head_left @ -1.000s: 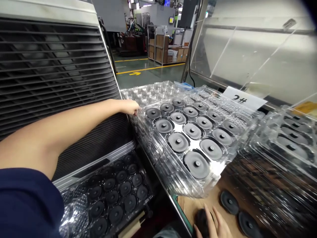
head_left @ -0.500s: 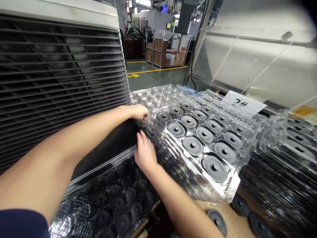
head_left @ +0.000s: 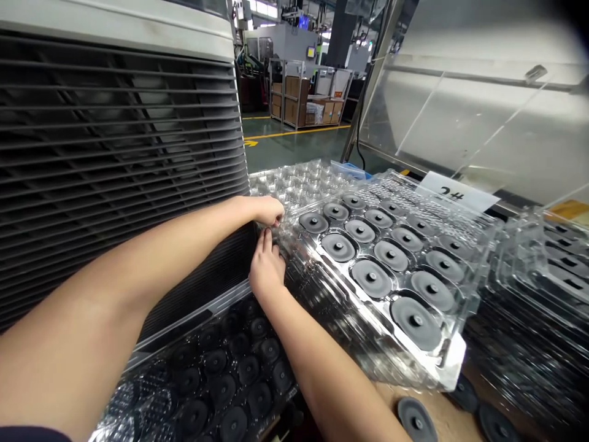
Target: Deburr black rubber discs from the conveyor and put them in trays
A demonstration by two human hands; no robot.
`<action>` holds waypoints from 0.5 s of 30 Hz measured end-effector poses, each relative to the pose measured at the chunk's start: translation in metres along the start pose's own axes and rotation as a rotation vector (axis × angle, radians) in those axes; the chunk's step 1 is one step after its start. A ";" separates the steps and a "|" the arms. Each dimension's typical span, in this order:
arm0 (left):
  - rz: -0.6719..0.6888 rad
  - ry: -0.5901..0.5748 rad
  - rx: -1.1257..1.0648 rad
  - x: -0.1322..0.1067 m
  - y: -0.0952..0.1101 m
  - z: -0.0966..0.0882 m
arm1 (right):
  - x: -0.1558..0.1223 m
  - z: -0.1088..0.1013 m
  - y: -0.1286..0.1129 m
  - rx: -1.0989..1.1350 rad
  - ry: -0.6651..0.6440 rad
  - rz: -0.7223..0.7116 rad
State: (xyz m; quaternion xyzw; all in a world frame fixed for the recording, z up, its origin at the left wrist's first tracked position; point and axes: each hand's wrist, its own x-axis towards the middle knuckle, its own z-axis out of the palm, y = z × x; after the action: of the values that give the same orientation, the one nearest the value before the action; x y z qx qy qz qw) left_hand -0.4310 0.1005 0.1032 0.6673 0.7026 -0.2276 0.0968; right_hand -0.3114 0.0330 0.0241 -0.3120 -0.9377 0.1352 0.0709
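Observation:
My left hand (head_left: 270,212) is closed at the near-left corner of a stack of clear plastic trays, its curled fingers at a tray edge. Just below it, my right hand (head_left: 267,265) has its fingers stretched upward along the side of the stack, fingertips close to the left hand. The top filled tray (head_left: 365,301) carries rows of round grey rubber parts (head_left: 372,277), each with a small dark knob in the middle. Behind the hands lies a clear tray with bare pockets (head_left: 299,184). What the left fingertips pinch is partly hidden.
A louvred machine panel (head_left: 124,141) rises close on the left. Below it sits another tray of dark round parts (head_left: 223,390). More stacked trays (head_left: 543,294) stand at the right, and loose round parts (head_left: 416,420) lie on brown board. A marked paper sheet (head_left: 455,191) lies behind.
My right hand has moved up, closer to my left hand, which stays closed at the tray corner. The view has shifted slightly; the trays look unmoved.

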 end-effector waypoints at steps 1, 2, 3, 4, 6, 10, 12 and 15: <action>-0.002 -0.005 0.002 -0.001 0.001 -0.002 | 0.001 -0.001 -0.001 0.000 -0.009 0.009; -0.005 -0.009 0.005 -0.002 0.001 -0.004 | 0.003 -0.002 -0.002 0.002 -0.018 0.018; -0.007 -0.010 0.007 -0.003 0.001 -0.008 | 0.004 -0.004 -0.002 0.004 -0.026 0.026; -0.008 -0.007 0.008 -0.005 -0.001 -0.014 | 0.006 -0.006 -0.001 0.007 -0.032 0.035; -0.013 0.015 0.006 -0.009 -0.005 -0.031 | 0.009 -0.009 0.001 0.012 -0.047 0.050; -0.057 0.097 0.003 -0.018 -0.019 -0.077 | 0.012 -0.013 0.007 0.031 -0.095 0.055; -0.081 0.135 0.000 -0.026 -0.025 -0.100 | 0.012 -0.013 0.008 0.052 -0.118 0.057; -0.128 0.210 -0.007 -0.041 -0.033 -0.129 | 0.011 -0.014 0.008 0.106 -0.151 0.063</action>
State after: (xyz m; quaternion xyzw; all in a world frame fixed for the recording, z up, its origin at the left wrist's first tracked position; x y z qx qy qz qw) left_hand -0.4377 0.1212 0.2404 0.6408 0.7508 -0.1597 0.0101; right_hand -0.3127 0.0489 0.0355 -0.3261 -0.9216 0.2101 0.0123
